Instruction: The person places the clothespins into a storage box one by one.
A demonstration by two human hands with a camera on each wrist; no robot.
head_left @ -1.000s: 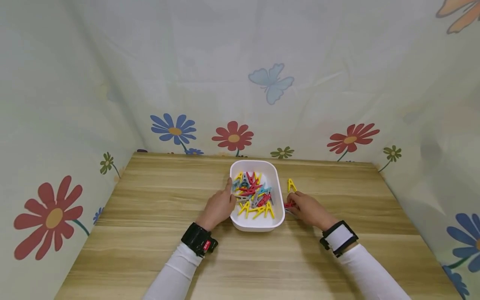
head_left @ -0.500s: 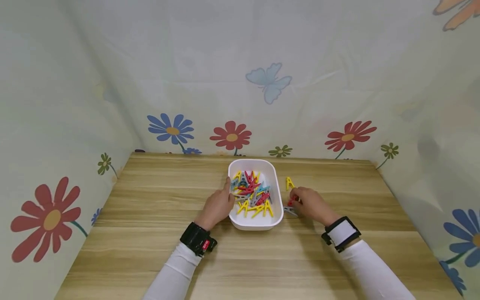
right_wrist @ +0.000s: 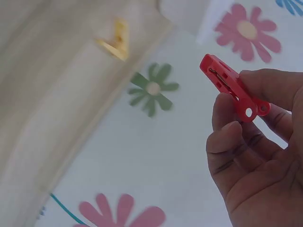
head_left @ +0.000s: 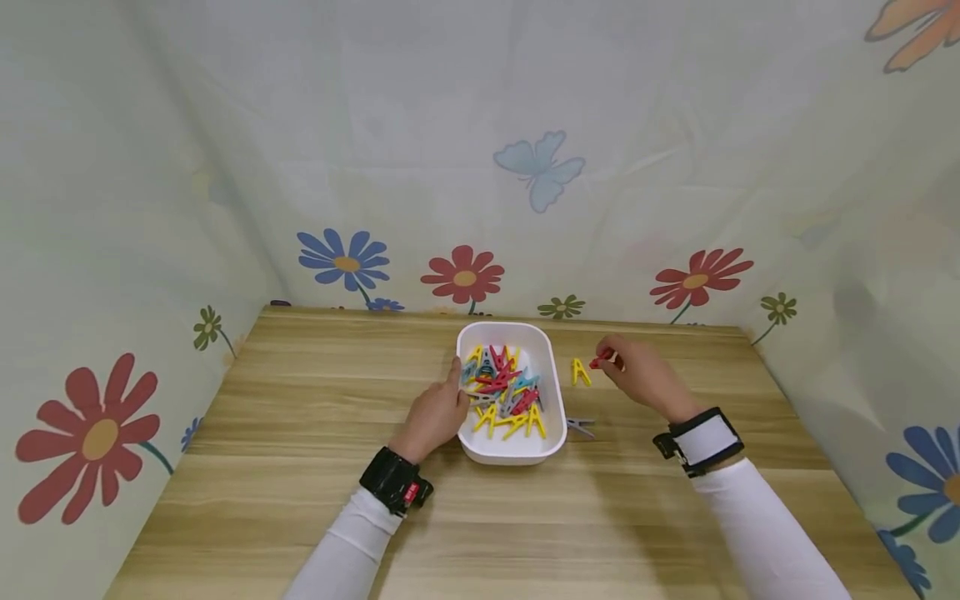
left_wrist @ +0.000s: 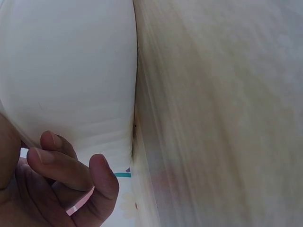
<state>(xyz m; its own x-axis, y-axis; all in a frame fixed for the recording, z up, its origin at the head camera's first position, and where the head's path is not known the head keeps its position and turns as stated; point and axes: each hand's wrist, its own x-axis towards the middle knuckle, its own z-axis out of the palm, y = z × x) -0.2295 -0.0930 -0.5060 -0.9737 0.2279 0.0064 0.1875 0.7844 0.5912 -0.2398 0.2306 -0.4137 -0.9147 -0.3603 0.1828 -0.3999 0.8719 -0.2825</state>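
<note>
My left hand (head_left: 431, 417) holds the left side of a white plastic box (head_left: 512, 454), one finger lying along its rim. In the left wrist view its other fingers (left_wrist: 66, 168) are bent beside the box's outer wall. Several yellow, red, grey and blue clothespins (head_left: 501, 382) lie jumbled inside. Between thumb and fingers my right hand (head_left: 645, 379) pinches a red clothespin (right_wrist: 232, 87), raised right of the box. Just left of that hand lies a yellow clothespin (head_left: 580, 372) on the table. A grey clothespin (head_left: 580, 427) rests against the box's right side, near its front corner.
The wooden table (head_left: 315, 500) reaches back to a pale curtain (head_left: 420, 150) printed with flowers and a butterfly. More of this flowered cloth hangs along the left and right sides.
My right hand has lifted the red clothespin away from the grey one and moved back and to the right with it. The grey clothespin now shows fully. My left hand stays at the box.
</note>
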